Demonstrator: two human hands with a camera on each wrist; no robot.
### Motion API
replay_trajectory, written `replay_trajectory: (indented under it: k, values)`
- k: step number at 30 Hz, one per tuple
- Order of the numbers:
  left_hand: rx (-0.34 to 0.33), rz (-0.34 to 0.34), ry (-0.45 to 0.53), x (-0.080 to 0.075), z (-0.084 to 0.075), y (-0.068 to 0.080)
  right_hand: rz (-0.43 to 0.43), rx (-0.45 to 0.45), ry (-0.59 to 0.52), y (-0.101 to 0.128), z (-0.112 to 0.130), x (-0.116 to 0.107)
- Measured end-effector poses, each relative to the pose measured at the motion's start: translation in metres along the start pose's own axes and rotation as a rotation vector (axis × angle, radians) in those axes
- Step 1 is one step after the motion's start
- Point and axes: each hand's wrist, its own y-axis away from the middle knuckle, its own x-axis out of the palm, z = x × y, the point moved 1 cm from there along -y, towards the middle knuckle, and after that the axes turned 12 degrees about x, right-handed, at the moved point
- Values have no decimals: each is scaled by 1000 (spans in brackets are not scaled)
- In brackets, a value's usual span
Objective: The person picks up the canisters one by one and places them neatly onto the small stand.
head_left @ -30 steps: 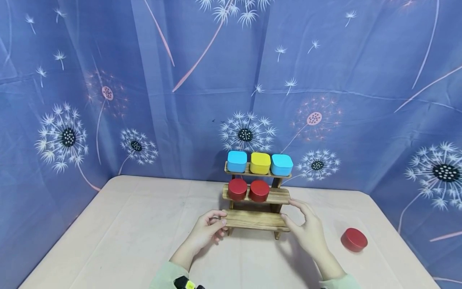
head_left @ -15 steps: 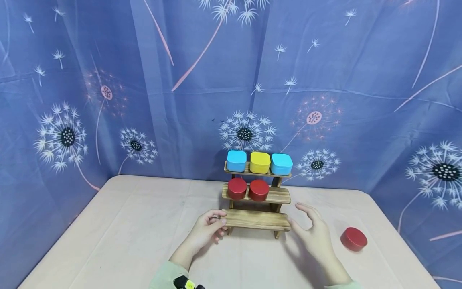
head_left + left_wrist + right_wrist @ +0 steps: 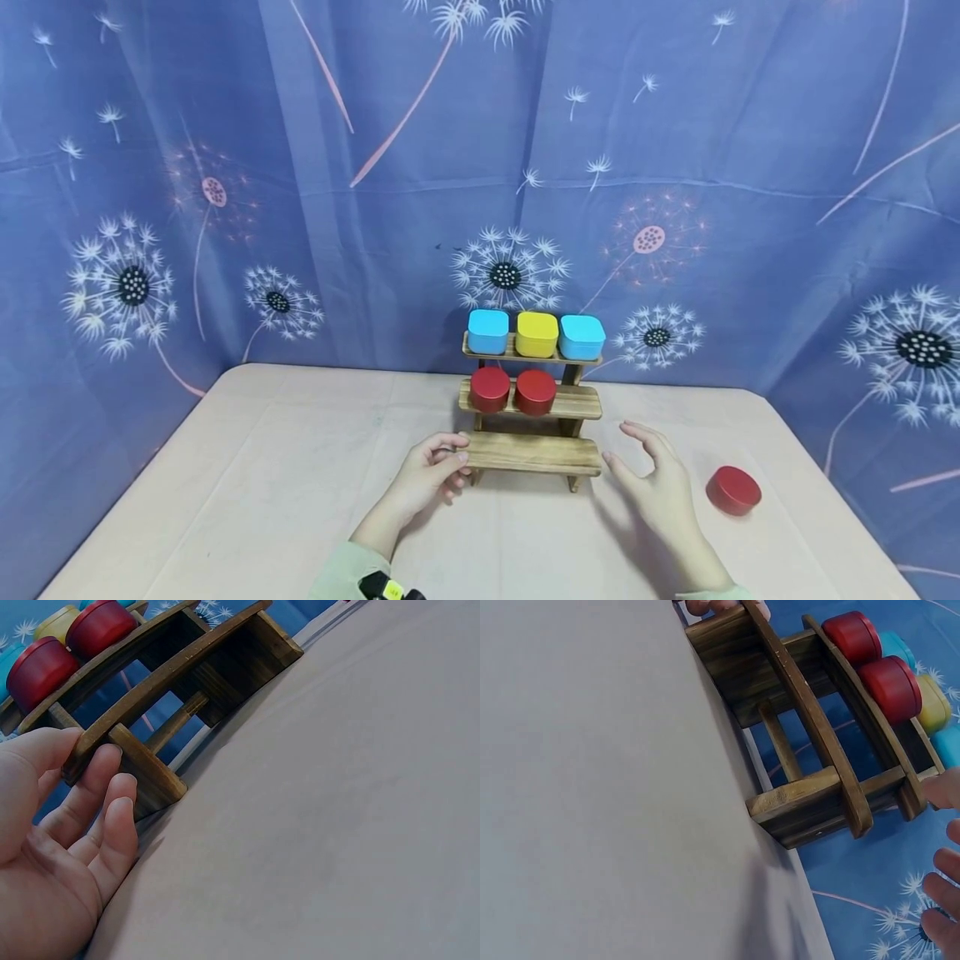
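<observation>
A three-tier wooden display stand [image 3: 528, 452] stands on the table. My left hand [image 3: 423, 477] pinches the left end of its bottom shelf; in the left wrist view the thumb lies on top and the forefinger [image 3: 101, 769] underneath. My right hand [image 3: 660, 482] holds nothing and is spread beside the stand's right end, thumb apart from the forefinger. On the middle shelf, two round red tins [image 3: 490, 390] sit toward the left. The top shelf bears a blue box [image 3: 488, 332], a yellow box [image 3: 537, 335] and another blue box [image 3: 582, 337]. The bottom shelf is bare.
Another round red tin [image 3: 733, 490] lies on the pale tablecloth [image 3: 300, 467], to the right of my right hand. A blue curtain [image 3: 405, 225] with dandelion prints hangs behind the table and along both sides.
My right hand has come away from the stand's right end and moved a little right. The left hand keeps its grip. The head view has shifted slightly.
</observation>
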Motion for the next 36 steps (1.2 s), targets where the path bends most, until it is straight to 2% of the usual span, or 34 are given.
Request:
replay_trajectory:
  k: [8,17,25,36]
  values:
    - [-4,-4,-5,-1,-1,0,10,30,-3,-1,-2,-3]
    - [1,6,1,-1,-2,2,78,154,-15,1,-6,-9]
    - [4,7,12,0,-1,2,105,193,-44,2,-8,-16]
    - [1,13,13,-1,-1,0,62,226,-28,0,-10,-21]
